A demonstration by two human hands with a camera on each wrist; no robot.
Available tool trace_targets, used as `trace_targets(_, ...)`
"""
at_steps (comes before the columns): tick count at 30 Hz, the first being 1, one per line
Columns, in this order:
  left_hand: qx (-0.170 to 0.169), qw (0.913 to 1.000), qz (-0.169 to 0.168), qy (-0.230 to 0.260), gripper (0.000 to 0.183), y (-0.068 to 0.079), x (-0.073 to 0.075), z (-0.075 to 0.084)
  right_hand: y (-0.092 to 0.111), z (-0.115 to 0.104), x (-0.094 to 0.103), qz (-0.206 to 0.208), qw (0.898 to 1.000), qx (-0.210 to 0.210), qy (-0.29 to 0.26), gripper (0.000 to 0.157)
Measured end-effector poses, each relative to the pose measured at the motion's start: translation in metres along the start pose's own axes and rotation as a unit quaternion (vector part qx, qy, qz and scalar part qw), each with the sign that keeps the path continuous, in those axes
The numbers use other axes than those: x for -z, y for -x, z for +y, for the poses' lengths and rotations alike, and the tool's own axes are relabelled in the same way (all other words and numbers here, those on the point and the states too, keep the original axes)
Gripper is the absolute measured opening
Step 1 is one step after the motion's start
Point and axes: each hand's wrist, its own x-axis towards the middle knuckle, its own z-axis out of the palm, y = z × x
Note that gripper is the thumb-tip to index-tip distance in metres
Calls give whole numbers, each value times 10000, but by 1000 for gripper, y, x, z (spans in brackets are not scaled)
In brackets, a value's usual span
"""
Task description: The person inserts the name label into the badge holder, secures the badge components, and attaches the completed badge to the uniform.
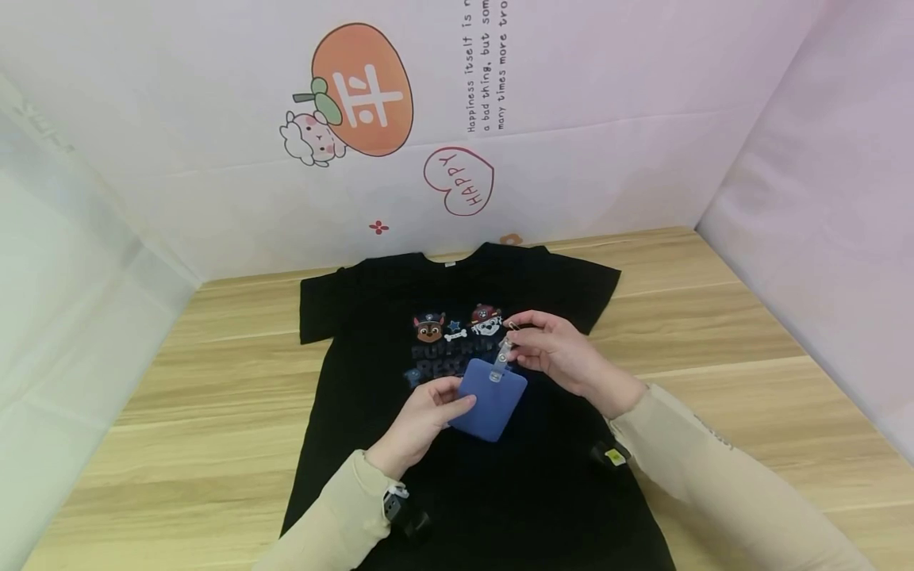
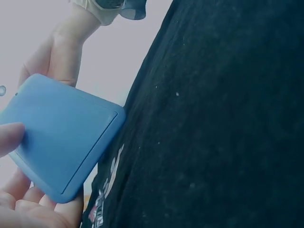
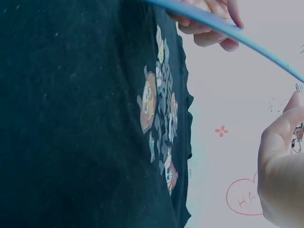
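A blue badge holder with a clear strap and metal clip is held above a black T-shirt. My left hand pinches the holder's left edge, thumb on its face and fingers behind. In the left wrist view the badge holder shows its flat face, with the left thumb over it. My right hand pinches the clip at the strap's upper end. From the right wrist view the badge holder appears edge-on; the clip is not clearly seen there.
The shirt lies spread on a wood-grain table, its chest bearing a cartoon dog print. A white printed cloth stands behind the table, and plain white cloth closes the right side. Dark wrist devices sit on both sleeves.
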Motion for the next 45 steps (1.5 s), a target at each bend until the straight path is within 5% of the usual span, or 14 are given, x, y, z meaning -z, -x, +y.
trace_targets(7,-151,9996,-212,85,36,1,0,1,1,-4,-6,-82,10000,-34,7,12)
trace_targets(21,-505,9954,487,-657,41,3,-2,9,1,-5,-9,-181,9998,-90,17,12)
trace_targets(30,-931,9879,579,-1096,42,5,-8,19,0,-4,-10,-194,9997,-161,58,11)
trace_targets(45,-958,9904,680,-723,38,2,-15,19,-2,-4,-16,-174,9981,11,585,20)
